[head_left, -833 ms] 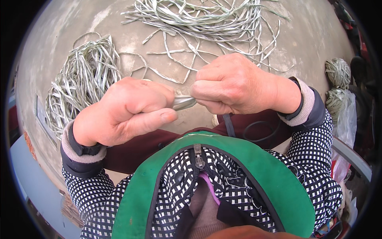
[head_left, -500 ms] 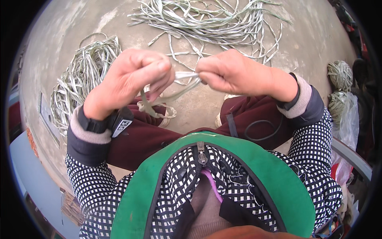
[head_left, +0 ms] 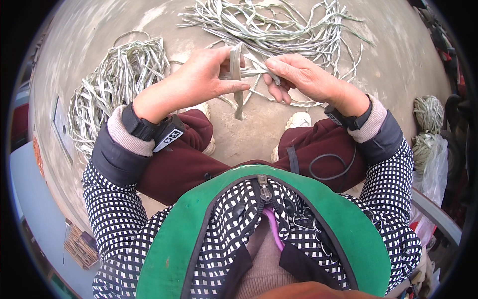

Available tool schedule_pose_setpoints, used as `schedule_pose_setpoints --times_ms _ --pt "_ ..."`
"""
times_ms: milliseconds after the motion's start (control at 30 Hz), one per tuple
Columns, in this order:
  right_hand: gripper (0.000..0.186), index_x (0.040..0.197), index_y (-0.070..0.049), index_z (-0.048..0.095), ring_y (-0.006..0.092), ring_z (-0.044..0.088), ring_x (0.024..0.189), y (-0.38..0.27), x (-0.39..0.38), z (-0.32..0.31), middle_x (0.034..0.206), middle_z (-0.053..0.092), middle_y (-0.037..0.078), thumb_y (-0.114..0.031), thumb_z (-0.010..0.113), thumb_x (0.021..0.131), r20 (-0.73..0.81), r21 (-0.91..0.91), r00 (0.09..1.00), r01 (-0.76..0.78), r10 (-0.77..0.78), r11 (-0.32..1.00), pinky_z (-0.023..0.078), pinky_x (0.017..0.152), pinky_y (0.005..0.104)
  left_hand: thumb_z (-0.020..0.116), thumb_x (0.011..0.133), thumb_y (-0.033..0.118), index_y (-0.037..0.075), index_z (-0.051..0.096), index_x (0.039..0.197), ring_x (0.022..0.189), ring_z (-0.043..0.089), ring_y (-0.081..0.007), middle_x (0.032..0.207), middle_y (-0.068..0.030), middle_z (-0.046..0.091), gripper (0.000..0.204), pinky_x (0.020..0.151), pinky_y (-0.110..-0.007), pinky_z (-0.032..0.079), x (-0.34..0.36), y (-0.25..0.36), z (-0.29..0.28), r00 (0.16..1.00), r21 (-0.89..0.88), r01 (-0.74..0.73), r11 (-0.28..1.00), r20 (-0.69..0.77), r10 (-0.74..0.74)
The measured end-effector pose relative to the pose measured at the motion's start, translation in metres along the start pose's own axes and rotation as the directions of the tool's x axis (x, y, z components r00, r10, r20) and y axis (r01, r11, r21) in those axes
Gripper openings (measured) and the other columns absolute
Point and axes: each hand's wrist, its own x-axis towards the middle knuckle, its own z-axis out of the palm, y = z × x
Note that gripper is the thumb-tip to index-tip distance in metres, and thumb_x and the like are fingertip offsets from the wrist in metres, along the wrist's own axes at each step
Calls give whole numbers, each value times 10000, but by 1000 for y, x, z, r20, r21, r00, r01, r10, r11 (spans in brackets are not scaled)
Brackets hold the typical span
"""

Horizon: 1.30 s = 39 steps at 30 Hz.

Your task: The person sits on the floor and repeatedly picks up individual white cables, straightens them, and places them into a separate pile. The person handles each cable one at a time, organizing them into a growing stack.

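A flat pale grey-green strip (head_left: 238, 99) hangs in a loop at my left hand (head_left: 209, 77), whose fingers curl round it with the thumb reaching across its front. A little to the right, my right hand (head_left: 294, 77) pinches a gathered bundle of the strands (head_left: 275, 75) between thumb and forefinger, with the other fingers curled below. Strands run between the two hands. Beyond them, a loose heap of long strips (head_left: 279, 25) lies on the concrete floor (head_left: 244, 139), and a second tangled pile (head_left: 114, 89) lies to the left.
Two wound bundles (head_left: 427, 113) and a clear plastic bag (head_left: 432, 169) sit at the right beside a curved metal bar (head_left: 438, 219). A pale blue surface (head_left: 35, 194) and short sticks (head_left: 79, 249) are at the lower left. My maroon-trousered legs (head_left: 318, 154) are below my hands.
Both hands have risen away from me and turned. My left hand has opened from its fist into a curl around the looped strip, which now hangs upright; my right thumb now lies atop the bundle.
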Motion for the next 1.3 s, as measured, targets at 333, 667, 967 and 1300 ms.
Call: schedule_pose_setpoints --times_ms 333,667,967,1300 --pt "305 810 -48 532 60 515 553 -10 4 14 641 547 -7 -257 409 995 -3 -131 999 42 -43 990 429 520 209 564 912 279 3 605 771 507 542 -237 547 -132 542 312 483 -350 416 -11 -5 -2 982 241 -156 958 -69 177" --pt "113 764 -19 535 214 516 540 -31 -4 9 600 484 83 -90 503 845 92 -566 965 253 -245 785 404 530 319 578 914 229 27 585 743 500 382 -156 552 -73 426 264 479 -302 359 -23 6 -2 974 -120 -225 967 -44 221" --pt "167 712 -8 506 155 421 510 -24 -6 0 562 458 62 -86 488 859 7 -553 992 109 -127 826 380 498 301 565 922 244 10 562 751 509 408 -238 545 -140 423 290 517 -355 383 -14 -12 2 981 73 -188 979 -41 192" --pt "326 719 -1 524 98 505 518 -5 2 20 556 521 16 -205 440 959 5 -387 1000 -17 21 922 426 515 269 782 633 244 91 572 1083 924 572 -289 982 -82 584 520 782 -391 471 -6 -16 8 916 430 -307 849 -109 387"
